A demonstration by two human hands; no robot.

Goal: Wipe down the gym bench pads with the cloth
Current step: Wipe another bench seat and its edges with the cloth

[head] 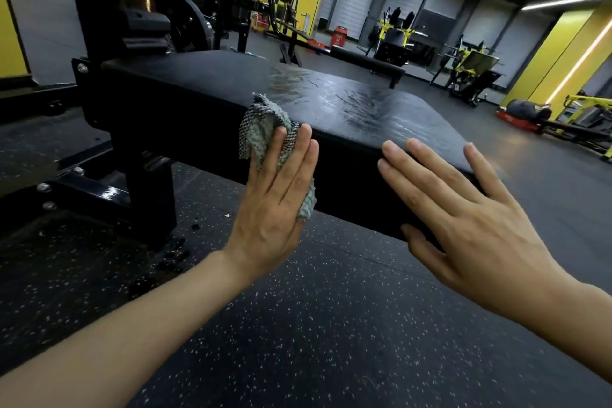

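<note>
Cloth (261, 132), grey-green and checked, lies bunched under your left hand (278, 199), whose straight fingers press it against the near side of the black bench pad (364, 99). Your right hand (470, 219) rests spread on the pad's corner, holding nothing. Markings on the far red bin (340, 36) are too small to read.

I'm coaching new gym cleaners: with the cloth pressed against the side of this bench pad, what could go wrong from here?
1. The left hand presses the cloth flat against the side of the pad rather than gripping it, so the cloth could slip and drop to the floor.
2. The pad's top shows wet streaks. The right hand, flat on the near corner, might slide, and the streaks may dry patchy.
</note>
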